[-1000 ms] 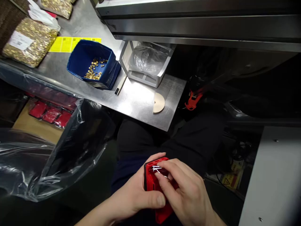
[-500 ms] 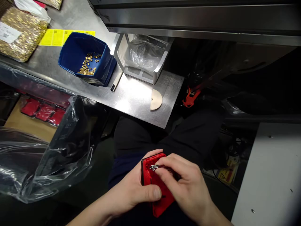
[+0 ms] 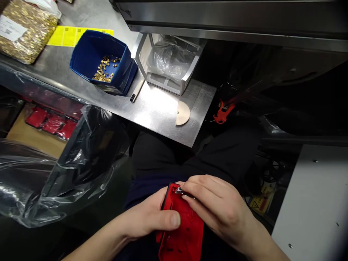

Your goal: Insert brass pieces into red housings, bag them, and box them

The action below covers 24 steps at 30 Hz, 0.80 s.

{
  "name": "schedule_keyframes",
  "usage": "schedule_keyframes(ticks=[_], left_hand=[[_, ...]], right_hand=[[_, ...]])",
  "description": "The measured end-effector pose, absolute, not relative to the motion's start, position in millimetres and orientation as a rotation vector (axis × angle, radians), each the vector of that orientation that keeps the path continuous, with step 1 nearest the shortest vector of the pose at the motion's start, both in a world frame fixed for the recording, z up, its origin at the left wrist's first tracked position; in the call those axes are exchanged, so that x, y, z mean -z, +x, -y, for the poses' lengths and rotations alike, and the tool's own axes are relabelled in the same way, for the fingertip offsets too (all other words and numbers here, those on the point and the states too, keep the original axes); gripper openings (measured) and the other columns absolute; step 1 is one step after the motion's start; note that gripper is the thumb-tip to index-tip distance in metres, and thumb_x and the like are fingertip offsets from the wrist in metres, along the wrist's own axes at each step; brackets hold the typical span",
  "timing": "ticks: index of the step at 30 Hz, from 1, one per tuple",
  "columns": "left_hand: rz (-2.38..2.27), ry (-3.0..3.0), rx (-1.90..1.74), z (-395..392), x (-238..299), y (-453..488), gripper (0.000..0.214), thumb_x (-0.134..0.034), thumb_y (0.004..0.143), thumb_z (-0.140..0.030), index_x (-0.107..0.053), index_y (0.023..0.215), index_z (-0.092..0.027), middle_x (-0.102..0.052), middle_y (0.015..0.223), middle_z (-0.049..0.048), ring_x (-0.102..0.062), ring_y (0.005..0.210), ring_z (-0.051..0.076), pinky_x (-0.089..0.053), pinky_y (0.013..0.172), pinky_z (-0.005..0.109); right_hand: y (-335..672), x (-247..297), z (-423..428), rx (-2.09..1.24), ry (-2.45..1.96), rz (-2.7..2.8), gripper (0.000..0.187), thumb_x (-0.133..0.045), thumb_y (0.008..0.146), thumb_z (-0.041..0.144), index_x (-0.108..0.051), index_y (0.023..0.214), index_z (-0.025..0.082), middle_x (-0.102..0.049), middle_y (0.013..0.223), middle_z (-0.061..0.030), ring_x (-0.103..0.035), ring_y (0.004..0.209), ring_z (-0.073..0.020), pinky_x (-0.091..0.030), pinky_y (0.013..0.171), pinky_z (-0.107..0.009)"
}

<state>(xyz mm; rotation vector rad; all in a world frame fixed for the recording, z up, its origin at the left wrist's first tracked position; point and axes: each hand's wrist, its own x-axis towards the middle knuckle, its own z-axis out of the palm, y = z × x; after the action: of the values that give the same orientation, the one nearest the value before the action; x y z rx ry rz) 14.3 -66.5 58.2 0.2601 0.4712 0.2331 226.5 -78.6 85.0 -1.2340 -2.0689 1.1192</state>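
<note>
A metal bench (image 3: 154, 108) runs from the upper left of the frame to the centre, ending above the person's dark-clothed lap. At the lower centre, the left hand (image 3: 154, 212) grips a hollow red part (image 3: 186, 232), thumb over its near edge; the fingers beneath are mostly hidden. The right hand (image 3: 220, 204) pinches a slim shiny metal piece (image 3: 178, 190), its tip at the red part's upper corner; whether it touches is too small to tell. Good handling here probably means keeping the left grip firm, the corner turned to the light, and the metal tip guided gently so the red plastic is not scratched.

At the upper left, a blue bin (image 3: 129, 67) holds loose brass-coloured pieces (image 3: 103, 74). Beside it, a grey open-fronted tray (image 3: 163, 84) contains a crumpled clear bag (image 3: 170, 59). Wrapped red pieces (image 3: 54, 124) lie over cardboard (image 3: 40, 139) at left.
</note>
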Motion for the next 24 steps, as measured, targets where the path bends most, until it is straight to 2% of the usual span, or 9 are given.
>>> schedule_keyframes(ticks=[8,15,24], left_hand=[[-0.448,0.298,-0.212,67.6,-58.3,14.9,0.061,-0.078,0.083,-0.054,-0.063,0.129,-0.017,-0.066,0.105,0.007,-0.059,0.09,0.017,-0.047,0.087,0.028],[-0.427,0.328,-0.193,62.7,-59.0,14.7,0.057,-0.076,0.084,-0.053,-0.064,0.127,-0.016,-0.064,0.101,0.0061,-0.056,0.09,0.018,-0.046,0.086,0.03],[-0.536,0.388,-0.188,63.8,-60.8,13.9,0.064,-0.077,0.082,-0.058,-0.062,0.129,-0.018,-0.057,0.097,0.0037,-0.052,0.087,0.018,-0.046,0.085,0.032]], right_hand=[[221.8,-86.3,78.4,-1.033,-1.208,2.144,0.021,-0.057,0.1,0.01,-0.066,0.119,0.013,-0.073,0.1,-0.0085,-0.068,0.086,-0.0188,-0.057,0.077,-0.034],[219.6,-87.3,80.2,-0.795,-1.193,2.231,0.023,-0.06,0.096,0.008,-0.066,0.118,0.006,-0.075,0.102,-0.0129,-0.071,0.089,-0.023,-0.06,0.077,-0.036],[216.8,-87.6,81.8,-0.664,-1.218,2.334,0.023,-0.058,0.096,0.007,-0.066,0.118,0.004,-0.077,0.1,-0.0148,-0.074,0.089,-0.0248,-0.063,0.076,-0.037]])
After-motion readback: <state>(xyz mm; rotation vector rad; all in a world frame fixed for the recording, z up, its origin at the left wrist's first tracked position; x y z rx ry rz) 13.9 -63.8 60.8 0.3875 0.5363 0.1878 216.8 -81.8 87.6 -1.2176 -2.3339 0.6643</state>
